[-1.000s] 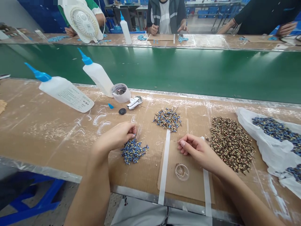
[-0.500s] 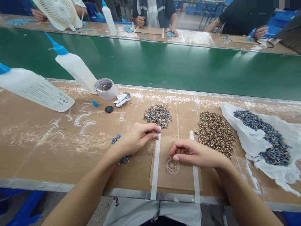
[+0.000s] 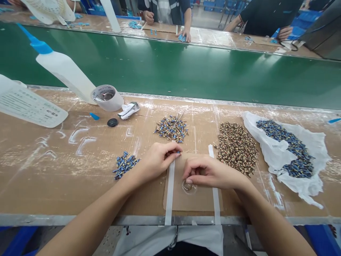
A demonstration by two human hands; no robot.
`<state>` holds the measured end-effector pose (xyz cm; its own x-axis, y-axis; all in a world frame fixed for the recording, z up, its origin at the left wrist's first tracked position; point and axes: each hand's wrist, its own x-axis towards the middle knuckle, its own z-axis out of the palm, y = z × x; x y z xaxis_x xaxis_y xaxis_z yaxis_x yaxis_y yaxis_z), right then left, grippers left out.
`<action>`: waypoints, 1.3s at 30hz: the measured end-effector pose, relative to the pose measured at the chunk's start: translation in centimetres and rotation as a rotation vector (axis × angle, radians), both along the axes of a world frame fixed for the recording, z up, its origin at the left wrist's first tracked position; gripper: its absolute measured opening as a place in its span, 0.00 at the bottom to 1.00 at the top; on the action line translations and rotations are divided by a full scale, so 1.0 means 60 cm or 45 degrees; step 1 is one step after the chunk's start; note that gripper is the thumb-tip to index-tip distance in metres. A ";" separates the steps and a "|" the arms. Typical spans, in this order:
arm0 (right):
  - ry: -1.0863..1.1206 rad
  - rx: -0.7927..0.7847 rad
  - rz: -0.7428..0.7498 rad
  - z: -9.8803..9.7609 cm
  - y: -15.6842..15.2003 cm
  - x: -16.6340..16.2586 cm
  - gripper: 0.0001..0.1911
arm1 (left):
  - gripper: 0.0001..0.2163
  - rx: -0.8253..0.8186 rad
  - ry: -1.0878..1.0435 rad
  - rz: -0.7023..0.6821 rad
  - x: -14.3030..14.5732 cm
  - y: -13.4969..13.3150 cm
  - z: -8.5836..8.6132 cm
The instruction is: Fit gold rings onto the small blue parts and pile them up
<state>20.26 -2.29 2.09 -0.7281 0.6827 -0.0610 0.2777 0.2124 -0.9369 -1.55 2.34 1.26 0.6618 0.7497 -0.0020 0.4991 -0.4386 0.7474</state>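
Note:
My left hand is closed in a pinch at the upper left edge of a taped cardboard pad. A small blue part shows at its fingertips. My right hand is closed too, thumb against curled fingers, just above a small clear round dish on the pad. What those fingers hold, if anything, I cannot make out. Beyond my left hand is a pile of small blue-and-brass parts with tweezers lying on it. More blue parts lie left of my left wrist.
Right of the pad sits a heap of brass-coloured parts, then a white cloth under more blue parts. Two white bottles, a tape roll and a black cap stand at left. Across the green belt, other people work.
The view has swung slightly right. My left hand has shifted right relative to the table, uncovering more of the left blue pile. My right fingertips sit a little lower over the dish.

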 end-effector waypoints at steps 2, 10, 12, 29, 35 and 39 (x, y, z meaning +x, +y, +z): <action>-0.020 0.043 -0.011 0.004 0.000 -0.003 0.01 | 0.06 0.046 0.026 -0.029 0.000 0.000 -0.003; -0.094 0.109 -0.003 0.018 -0.003 0.007 0.02 | 0.05 0.105 0.059 -0.030 0.002 -0.002 0.000; -0.093 0.099 0.011 0.018 -0.004 0.009 0.02 | 0.05 0.085 0.040 -0.013 0.004 -0.004 0.002; 0.065 -0.217 -0.094 0.012 0.002 0.019 0.07 | 0.07 -0.636 -0.432 0.115 0.021 -0.006 -0.023; 0.230 -0.365 -0.346 0.012 0.003 0.020 0.07 | 0.08 -0.711 -0.440 0.132 0.025 -0.009 -0.020; 0.408 -0.171 -0.720 0.008 0.002 0.019 0.06 | 0.08 -0.759 -0.436 0.149 0.028 -0.011 -0.017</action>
<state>21.42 -2.16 2.58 -0.2557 0.9667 -0.0124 0.0150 -0.0088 -0.9998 0.13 1.70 0.22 0.6136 0.7519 -0.2412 0.2113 0.1379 0.9676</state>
